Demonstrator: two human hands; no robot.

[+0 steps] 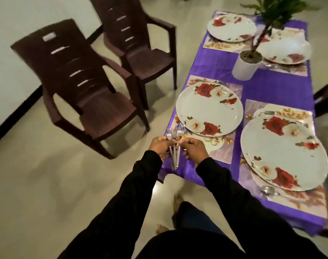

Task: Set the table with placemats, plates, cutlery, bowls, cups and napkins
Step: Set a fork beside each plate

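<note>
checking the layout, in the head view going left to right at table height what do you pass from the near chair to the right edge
near brown plastic chair → bunch of forks gripped in both hands, left hand then right hand → floral plate near the table's left edge → nearest floral plate

two brown chairs (96, 86), potted plant (247, 64), purple tablecloth (211, 66)

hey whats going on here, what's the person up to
A person is laying a table. Both hands, left hand and right hand, hold a bunch of forks at the table's corner. Four flowered plates, the nearest, already sit on placemats over a purple tablecloth. A potted plant stands mid-table. Two chairs are pulled back.
</note>
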